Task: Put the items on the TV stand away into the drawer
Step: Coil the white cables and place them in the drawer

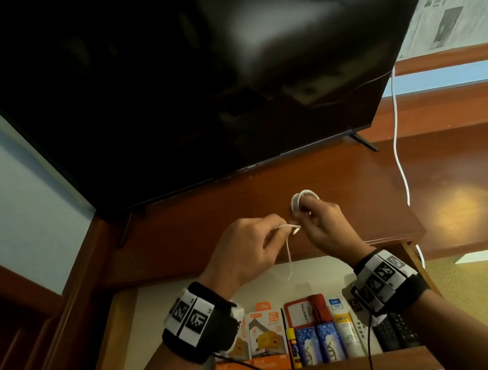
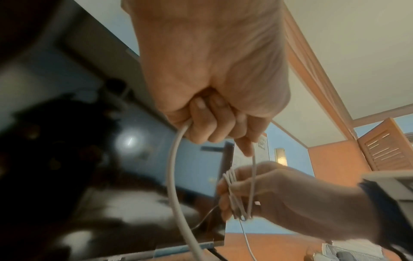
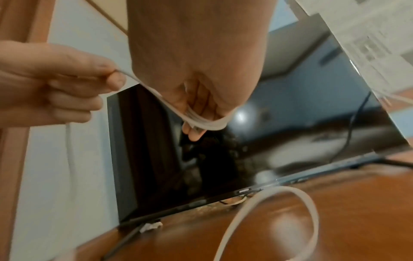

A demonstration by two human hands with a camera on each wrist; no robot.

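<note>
Both hands hold a thin white cable over the wooden TV stand (image 1: 198,222). My right hand (image 1: 320,224) grips a small coil of the cable (image 1: 302,198), with loops wound round its fingers (image 3: 203,121). My left hand (image 1: 254,246) pinches the cable's free end (image 1: 286,227) just left of the coil, and a loose tail (image 1: 288,260) hangs down toward the open drawer (image 1: 121,327). In the left wrist view the cable (image 2: 173,176) curves down from my curled fingers, and the coil (image 2: 234,194) sits on the right hand.
A black TV (image 1: 190,82) stands at the back of the stand. The drawer holds orange charger boxes (image 1: 267,338), a red card holder (image 1: 304,311), blue packets (image 1: 318,343), a white tube (image 1: 348,333) and a black remote (image 1: 395,333). Another white cable (image 1: 397,138) hangs at the right.
</note>
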